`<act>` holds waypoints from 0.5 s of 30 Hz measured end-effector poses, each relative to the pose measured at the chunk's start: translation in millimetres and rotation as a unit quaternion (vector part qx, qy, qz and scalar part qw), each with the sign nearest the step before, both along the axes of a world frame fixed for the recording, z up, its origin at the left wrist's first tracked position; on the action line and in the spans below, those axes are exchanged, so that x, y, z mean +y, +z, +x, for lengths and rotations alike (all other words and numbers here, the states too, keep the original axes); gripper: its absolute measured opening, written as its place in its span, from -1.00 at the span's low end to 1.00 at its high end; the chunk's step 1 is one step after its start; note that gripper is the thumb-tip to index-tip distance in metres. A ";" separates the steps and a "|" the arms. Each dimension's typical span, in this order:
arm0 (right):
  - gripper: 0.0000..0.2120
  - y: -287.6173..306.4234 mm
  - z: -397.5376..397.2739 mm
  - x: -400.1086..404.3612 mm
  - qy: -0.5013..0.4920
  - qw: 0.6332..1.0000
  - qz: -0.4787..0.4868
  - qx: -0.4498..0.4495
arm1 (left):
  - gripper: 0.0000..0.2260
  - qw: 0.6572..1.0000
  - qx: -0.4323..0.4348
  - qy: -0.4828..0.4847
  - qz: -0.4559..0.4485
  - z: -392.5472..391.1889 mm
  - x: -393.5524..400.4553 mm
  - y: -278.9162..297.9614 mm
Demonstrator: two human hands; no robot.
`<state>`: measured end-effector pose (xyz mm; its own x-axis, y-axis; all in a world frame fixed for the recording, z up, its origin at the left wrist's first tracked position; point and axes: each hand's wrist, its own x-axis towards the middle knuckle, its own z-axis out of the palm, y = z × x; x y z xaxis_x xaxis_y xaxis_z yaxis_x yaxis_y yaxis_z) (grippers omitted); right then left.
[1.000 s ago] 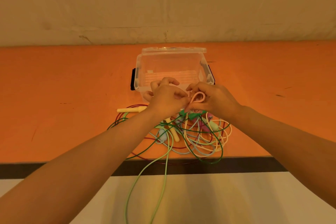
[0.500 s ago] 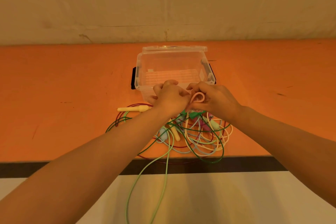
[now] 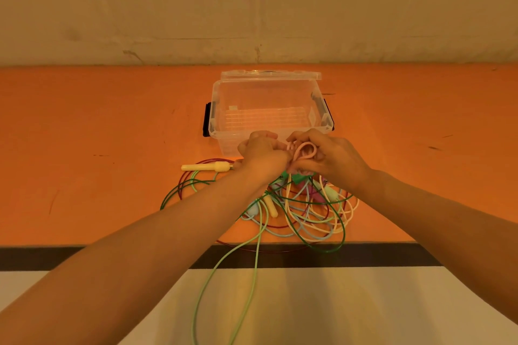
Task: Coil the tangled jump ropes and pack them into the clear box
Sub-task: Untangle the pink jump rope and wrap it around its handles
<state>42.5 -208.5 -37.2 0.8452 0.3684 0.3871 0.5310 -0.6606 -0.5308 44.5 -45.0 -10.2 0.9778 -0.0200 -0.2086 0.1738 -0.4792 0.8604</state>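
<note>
We're mid-coil on the pink rope (image 3: 304, 152): right hand (image 3: 333, 158) has its fingers curled round a small loop of it, left hand (image 3: 262, 154) is closed on the strand just beside, knuckles toward us, both held above the tangle (image 3: 297, 204) and right at the near wall of the box (image 3: 266, 109). Our call for this step: keep the loops small and even, feed slack from the left, let the right pin each turn so nothing springs open. Pull gently, since the pink strand drops into the pile among green, cream and blue cords and could drag them along. One light green rope (image 3: 252, 274) hangs off the table edge (image 3: 84, 256) toward us; watch it doesn't slide down. A yellow handle (image 3: 206, 167) lies apart to the left. The box sits open, lid tipped back, and looks empty: nothing packed yet.
</note>
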 end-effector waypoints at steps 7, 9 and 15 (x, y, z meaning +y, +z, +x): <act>-0.56 -2.1 -3.6 1.6 0.001 0.999 0.022 0.024 | -0.91 0.999 0.037 -0.011 -0.025 -1.4 -0.7 -3.9; -0.57 0.6 -3.5 0.2 -0.001 0.999 0.024 0.026 | -0.83 0.996 0.041 -0.008 -0.082 -0.1 -0.1 -5.5; -0.61 7.4 -3.6 -2.8 -0.004 1.000 0.012 0.011 | -0.77 0.987 0.000 -0.077 -0.139 -1.4 7.2 -10.9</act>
